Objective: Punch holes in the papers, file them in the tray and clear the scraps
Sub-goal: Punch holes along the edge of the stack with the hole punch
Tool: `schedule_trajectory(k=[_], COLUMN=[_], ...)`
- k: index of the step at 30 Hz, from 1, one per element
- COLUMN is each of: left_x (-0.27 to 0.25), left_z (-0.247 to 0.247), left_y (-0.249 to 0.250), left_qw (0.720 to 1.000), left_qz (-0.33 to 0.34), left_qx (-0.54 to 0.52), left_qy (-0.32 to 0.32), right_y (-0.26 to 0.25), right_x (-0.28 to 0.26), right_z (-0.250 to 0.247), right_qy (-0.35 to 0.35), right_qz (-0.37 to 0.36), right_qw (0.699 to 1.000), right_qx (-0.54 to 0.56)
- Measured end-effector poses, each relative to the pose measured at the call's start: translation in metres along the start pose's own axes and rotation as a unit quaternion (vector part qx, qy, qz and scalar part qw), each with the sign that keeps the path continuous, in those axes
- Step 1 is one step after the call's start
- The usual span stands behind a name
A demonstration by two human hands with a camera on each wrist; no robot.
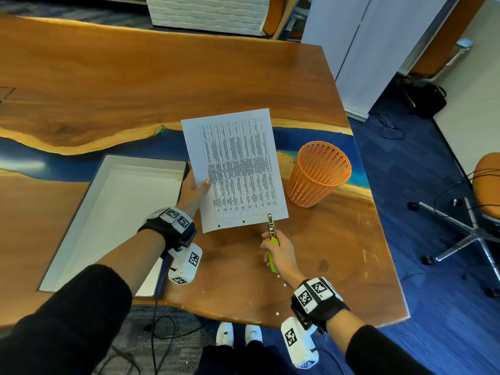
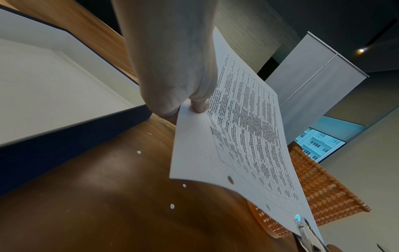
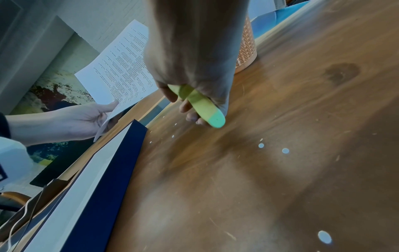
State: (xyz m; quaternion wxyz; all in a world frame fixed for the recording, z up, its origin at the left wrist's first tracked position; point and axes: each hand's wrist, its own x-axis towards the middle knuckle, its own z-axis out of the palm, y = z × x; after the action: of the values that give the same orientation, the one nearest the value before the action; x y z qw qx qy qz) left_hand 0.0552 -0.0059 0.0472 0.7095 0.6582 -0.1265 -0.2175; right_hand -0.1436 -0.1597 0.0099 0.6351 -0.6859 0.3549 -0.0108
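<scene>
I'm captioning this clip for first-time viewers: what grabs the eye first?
The printed sheet, held up mid-table by the left hand, two holes already along its near edge. The right hand bites a green-handled punch onto that edge. An orange mesh basket stands right of it, a white tray left.

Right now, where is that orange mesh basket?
In the head view the orange mesh basket stands upright on the wooden table, near its right edge, just right of the printed paper.
</scene>
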Motion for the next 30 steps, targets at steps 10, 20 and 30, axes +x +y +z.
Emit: schedule_trajectory(k=[10, 20, 30], left_x=[0.008, 0.009, 0.013], left_z=[-0.003, -0.002, -0.007], left_y=[-0.01, -0.009, -0.016], left_qw=[1.0, 1.0, 0.999], left_qz=[-0.015, -0.019, -0.014], left_qx=[0.013, 0.01, 0.033], left_qy=[0.008, 0.002, -0.002], right_y=[-0.003, -0.007, -0.004], right_x=[-0.001, -0.003, -0.001], right_z=[-0.002, -0.001, 0.0], right_qy=[-0.007, -0.01, 0.008], right_qz=[0.041, 0.064, 0.037], right_qw=[0.999, 0.998, 0.999], right_qx=[0.02, 0.026, -0.014])
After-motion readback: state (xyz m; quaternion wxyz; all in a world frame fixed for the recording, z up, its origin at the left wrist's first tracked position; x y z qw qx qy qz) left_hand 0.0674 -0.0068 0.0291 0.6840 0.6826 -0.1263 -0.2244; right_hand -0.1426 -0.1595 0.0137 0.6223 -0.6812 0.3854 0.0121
